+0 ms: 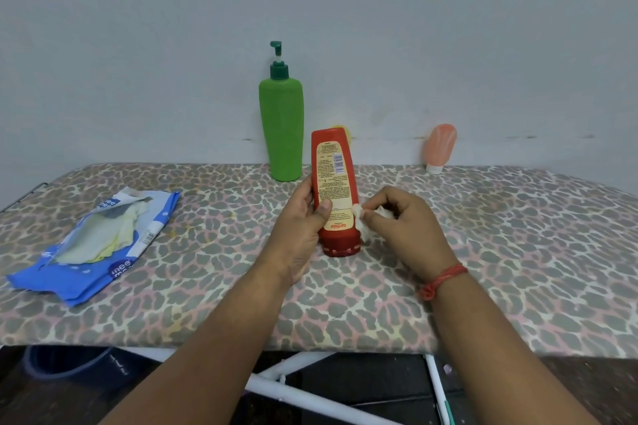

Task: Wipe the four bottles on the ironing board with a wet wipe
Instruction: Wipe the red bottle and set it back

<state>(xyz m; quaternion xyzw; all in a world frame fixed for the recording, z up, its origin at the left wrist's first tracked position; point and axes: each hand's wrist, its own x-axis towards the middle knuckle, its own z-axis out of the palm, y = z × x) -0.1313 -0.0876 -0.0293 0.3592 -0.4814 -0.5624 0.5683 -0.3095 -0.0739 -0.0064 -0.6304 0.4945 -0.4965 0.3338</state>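
Head view: red bottle (333,190) (cap down) between left hand (303,217) and wipe-pinching right hand (400,221)

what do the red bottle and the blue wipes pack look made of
Red bottle: likely smooth opaque plastic with a slight sheen and a printed paper-like label. Blue wipes pack: thin flexible plastic film, crinkled and glossy, torn open over pale wipes inside.

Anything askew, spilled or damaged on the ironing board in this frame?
No spill shows. The blue wipes pack lies torn open with wipes hanging out. The peach bottle leans against the wall on its cap. A yellow bottle is mostly hidden behind the red bottle.
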